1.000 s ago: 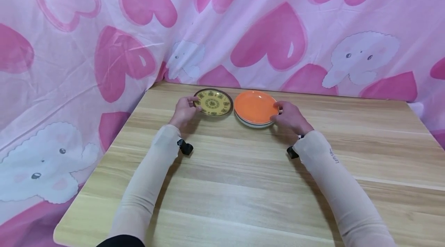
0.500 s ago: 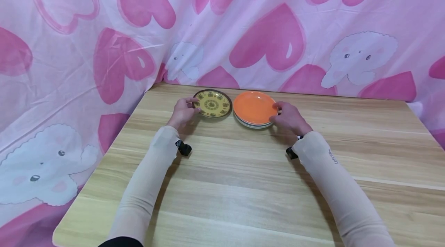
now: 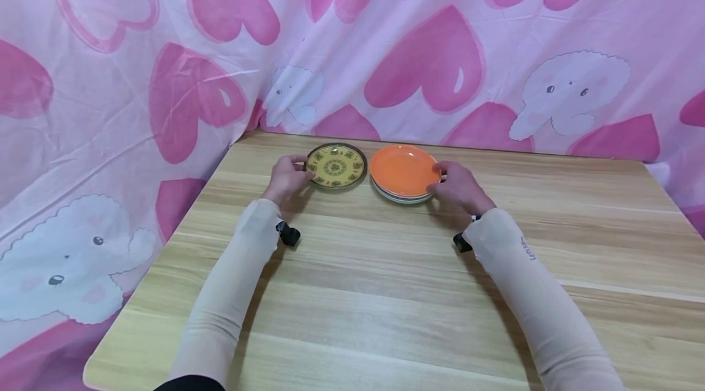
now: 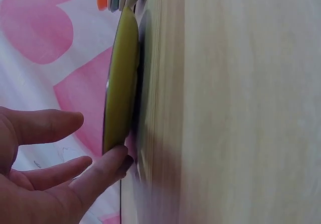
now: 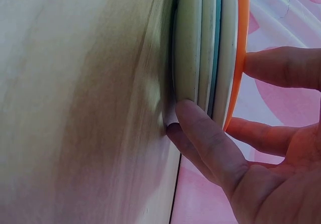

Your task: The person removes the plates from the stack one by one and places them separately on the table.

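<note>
A yellow plate (image 3: 336, 166) with dark ornaments and a dark rim lies low at the back of the wooden table. My left hand (image 3: 289, 178) is at its left edge; in the left wrist view, one fingertip touches the rim from below while another digit stands apart from the plate. Just right of it is a stack of several plates, topped by an orange plate (image 3: 404, 169). Pale plates (image 5: 188, 43) and a teal one (image 5: 216, 48) show beneath. My right hand (image 3: 459, 186) holds the stack's right edge, with digits at the orange rim and at the lowest plate.
The wooden table (image 3: 363, 293) extends toward me and to the right. A pink curtain (image 3: 418, 54) printed with hearts and white cartoon animals hangs right behind the table and along its left side.
The left hand's upper finger has slid back off the yellow plate's face, and the hand has shifted slightly left. My right hand and the stack have stayed nearly still.
</note>
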Tool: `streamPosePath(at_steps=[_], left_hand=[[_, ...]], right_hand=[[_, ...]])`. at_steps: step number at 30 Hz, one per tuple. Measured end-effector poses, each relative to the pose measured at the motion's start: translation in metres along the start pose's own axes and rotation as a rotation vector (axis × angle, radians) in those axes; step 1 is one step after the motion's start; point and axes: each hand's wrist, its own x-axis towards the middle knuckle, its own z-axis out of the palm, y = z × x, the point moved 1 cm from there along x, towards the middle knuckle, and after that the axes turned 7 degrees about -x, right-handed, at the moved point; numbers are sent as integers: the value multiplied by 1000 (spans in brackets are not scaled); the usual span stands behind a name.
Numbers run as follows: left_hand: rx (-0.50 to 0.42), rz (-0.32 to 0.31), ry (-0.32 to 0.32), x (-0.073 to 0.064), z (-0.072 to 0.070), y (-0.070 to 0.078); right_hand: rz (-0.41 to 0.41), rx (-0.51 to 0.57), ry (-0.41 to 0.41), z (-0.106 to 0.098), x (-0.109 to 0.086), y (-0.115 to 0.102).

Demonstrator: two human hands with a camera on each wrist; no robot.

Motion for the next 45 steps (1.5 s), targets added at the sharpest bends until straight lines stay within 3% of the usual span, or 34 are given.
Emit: streamPosePath(at_steps=[12,18,28,32,38,41,45], left_hand=[[-1,19,22,0,0,0],[63,49,60,-4,-3,6],[147,173,118,-13,-4,15],[166,237,100,-15,8,21],[81,324,9,-19,31,39],[76,345,-50,-20,41,42],[86,322,-121,-20,55,44]], right_hand=[[12,2,-7,1,1,-1],[7,-2,-12,0,1,-3],[9,-5,-32,1,8,-7],[21,-14,-57,0,3,-5],[-42,-41,-19,-5,2,-2],[-55,-42,-4,-4,3,-1],[-48,-34,-1,-4,3,0]])
